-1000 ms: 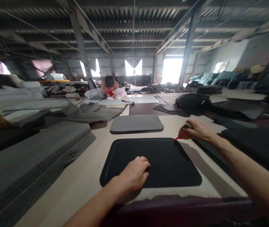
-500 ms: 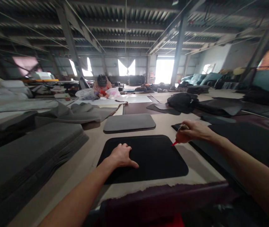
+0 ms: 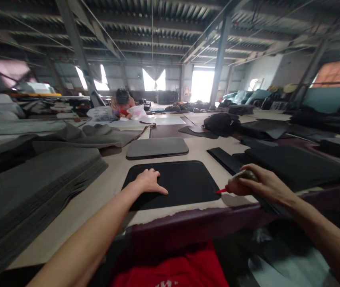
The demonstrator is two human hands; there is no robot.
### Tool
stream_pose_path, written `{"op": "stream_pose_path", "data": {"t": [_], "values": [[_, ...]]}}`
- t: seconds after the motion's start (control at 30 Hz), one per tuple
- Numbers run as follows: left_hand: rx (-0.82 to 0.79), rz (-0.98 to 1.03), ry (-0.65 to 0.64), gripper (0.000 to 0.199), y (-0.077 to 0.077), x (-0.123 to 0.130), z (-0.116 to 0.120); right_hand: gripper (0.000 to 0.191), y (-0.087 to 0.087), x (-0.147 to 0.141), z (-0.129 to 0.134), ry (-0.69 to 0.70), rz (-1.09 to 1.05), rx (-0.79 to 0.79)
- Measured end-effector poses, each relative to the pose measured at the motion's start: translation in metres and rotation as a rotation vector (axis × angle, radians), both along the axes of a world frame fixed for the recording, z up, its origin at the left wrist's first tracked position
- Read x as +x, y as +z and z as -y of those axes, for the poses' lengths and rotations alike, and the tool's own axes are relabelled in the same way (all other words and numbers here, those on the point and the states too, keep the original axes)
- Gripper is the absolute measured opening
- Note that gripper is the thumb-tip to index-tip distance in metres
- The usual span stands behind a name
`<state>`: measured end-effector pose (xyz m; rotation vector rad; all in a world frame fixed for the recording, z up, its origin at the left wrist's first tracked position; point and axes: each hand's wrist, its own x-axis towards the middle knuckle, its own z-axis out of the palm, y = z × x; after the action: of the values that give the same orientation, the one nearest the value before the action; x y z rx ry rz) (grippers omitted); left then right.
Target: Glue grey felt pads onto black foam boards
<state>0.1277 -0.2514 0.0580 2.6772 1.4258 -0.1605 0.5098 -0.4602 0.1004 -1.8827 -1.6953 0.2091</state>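
Observation:
A black flat panel (image 3: 184, 181) with rounded corners lies on the table in front of me. My left hand (image 3: 149, 181) rests on its left part, fingers spread and thumb out to the right, holding nothing. My right hand (image 3: 258, 184) is wrapped round a squeeze bottle (image 3: 249, 174), mostly hidden by the fingers. The bottle's red pointed nozzle (image 3: 221, 191) reaches left to the panel's right edge, near the front corner. Just behind the panel lies a small stack of grey rounded panels (image 3: 158, 148).
Thick stacked grey sheets (image 3: 44, 187) fill the left side. Black sheets (image 3: 295, 163) lie to the right, and a dark bundle (image 3: 221, 124) sits farther back. Purple covering (image 3: 194, 227) hangs at the table's front edge. Across the table sits another person (image 3: 122, 101) beside plastic bags.
My right hand has brought the bottle's nozzle down along the panel's right edge towards the front corner. My left hand stays on the panel. The view has tilted down and shifted right.

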Motion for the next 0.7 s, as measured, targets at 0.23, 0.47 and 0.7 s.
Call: {"op": "stream_pose_path", "data": {"t": [0.23, 0.47, 0.7], "values": [[0.014, -0.006, -0.042, 0.107, 0.003, 0.0, -0.001, 0.05, -0.019, 0.002, 0.015, -0.041, -0.136, 0.028], [-0.087, -0.004, -0.107, 0.06, 0.015, -0.012, -0.024, 0.05, -0.025, -0.03, -0.02, 0.113, -0.243, -0.055], [-0.192, 0.049, -0.089, 0.048, 0.028, -0.02, -0.041, 0.04, -0.02, -0.099, -0.076, 0.4, -0.152, -0.039]]}}
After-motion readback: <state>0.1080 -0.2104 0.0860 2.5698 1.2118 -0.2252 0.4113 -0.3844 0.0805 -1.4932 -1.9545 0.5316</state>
